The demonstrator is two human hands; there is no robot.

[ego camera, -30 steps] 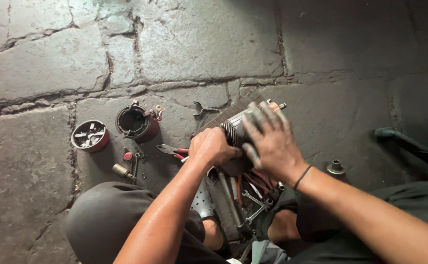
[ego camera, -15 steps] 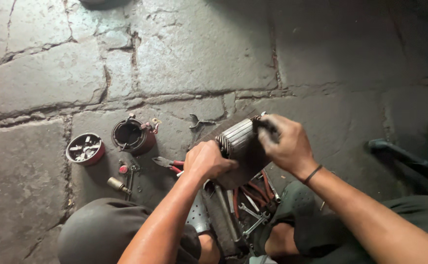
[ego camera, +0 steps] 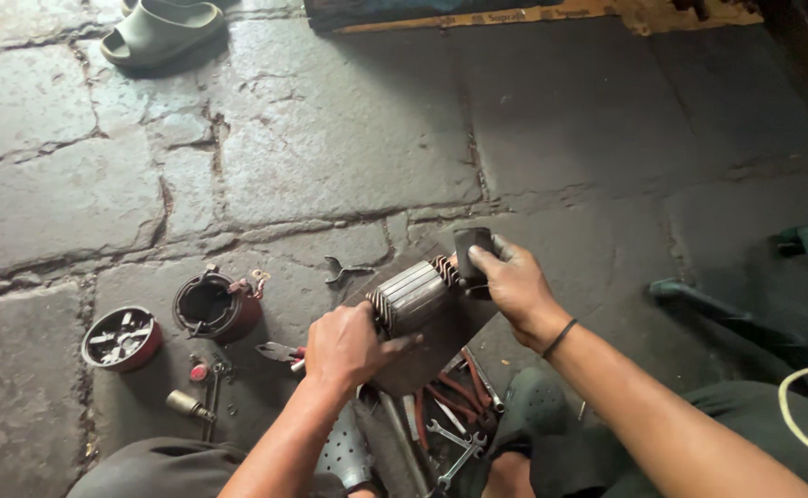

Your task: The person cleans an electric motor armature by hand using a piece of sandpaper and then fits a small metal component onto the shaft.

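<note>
Motor rotor (ego camera: 415, 293) held level over a tool pile (ego camera: 441, 415) on the stone floor (ego camera: 330, 138), left hand (ego camera: 349, 349) gripping one end, right hand (ego camera: 513, 281) closed on a dark block (ego camera: 471, 247) at the other.

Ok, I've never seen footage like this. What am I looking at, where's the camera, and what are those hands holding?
The camera sits on a person's head and looks down at their own two bare hands above a stone-slab floor. Together the hands hold a motor stator, a ribbed metal core with copper windings at both ends. The left hand grips its near end; the right hand holds the far end and presses a small dark block against it. On the floor to the left lie a red motor housing, a red end cap and pliers. Wrenches lie below the hands, and a sandal at the top.
</note>
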